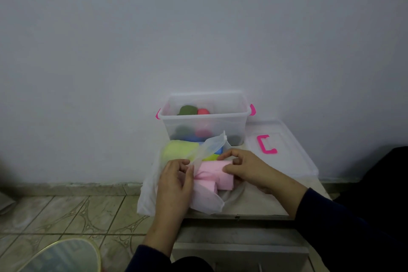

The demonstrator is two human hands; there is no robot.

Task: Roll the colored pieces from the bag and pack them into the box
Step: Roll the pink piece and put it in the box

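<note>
Just below the middle of the frame, the left hand (176,180) pinches the thin edge of the translucent bag (150,192), fingers curled onto the film, while the right hand (242,169) grips the top of a pink piece (217,175) that lies half inside the bag's mouth, its fingers bent over the folded edge. Behind it, above and to the left in the frame, a pale yellow-green piece (178,149) and a blue piece (218,150) remain in the bag. The clear box (204,117) with pink latches stands at the back of the counter (254,203), already holding a dark green roll (187,110) and a red-pink roll (203,111); its lid (284,150) lies to the right. The likeliest trouble is the flimsy film catching on the pink piece as it comes out, dragging the bag and its other pieces toward the counter's near edge. A loosely held fold could also spring open and spoil the roll. No brand, label or writing is legible anywhere.
</note>
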